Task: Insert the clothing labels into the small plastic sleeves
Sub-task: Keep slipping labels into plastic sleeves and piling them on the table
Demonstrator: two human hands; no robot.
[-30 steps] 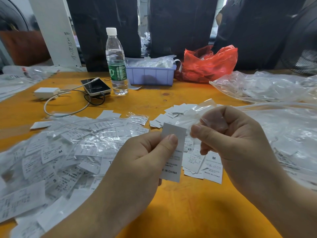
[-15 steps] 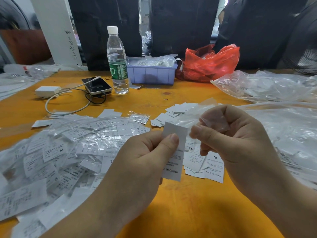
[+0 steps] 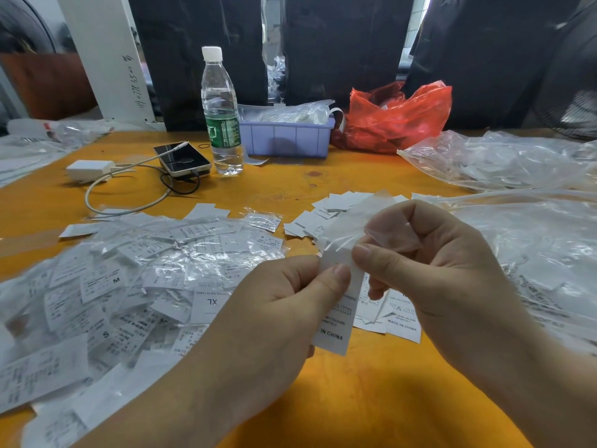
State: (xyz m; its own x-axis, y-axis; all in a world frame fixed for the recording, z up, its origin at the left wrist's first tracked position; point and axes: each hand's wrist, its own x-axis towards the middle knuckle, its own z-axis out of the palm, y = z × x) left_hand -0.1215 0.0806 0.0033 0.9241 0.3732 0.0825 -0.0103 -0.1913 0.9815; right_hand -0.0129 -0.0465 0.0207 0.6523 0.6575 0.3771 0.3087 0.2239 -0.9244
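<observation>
My left hand [image 3: 287, 305] pinches a white clothing label [image 3: 339, 321] printed "MADE IN CHINA", held upright above the orange table [image 3: 355, 399]. My right hand [image 3: 429, 273] grips a small clear plastic sleeve [image 3: 352, 221] whose lower opening meets the label's top edge between my two thumbs. A heap of sleeved labels [image 3: 129, 286] covers the table at the left. Loose bare labels [image 3: 397, 315] lie under my right hand, and more loose labels [image 3: 326, 211] lie behind my hands.
Large clear plastic bags [image 3: 504, 163] spread along the right. At the back stand a water bottle [image 3: 221, 114], a lilac bin [image 3: 287, 137], a red bag [image 3: 397, 114], a phone [image 3: 182, 158] and a white charger [image 3: 89, 169] with cable.
My right hand has brought the sleeve down and left, so its mouth now touches the label's top edge. My left hand holds the label almost where it was.
</observation>
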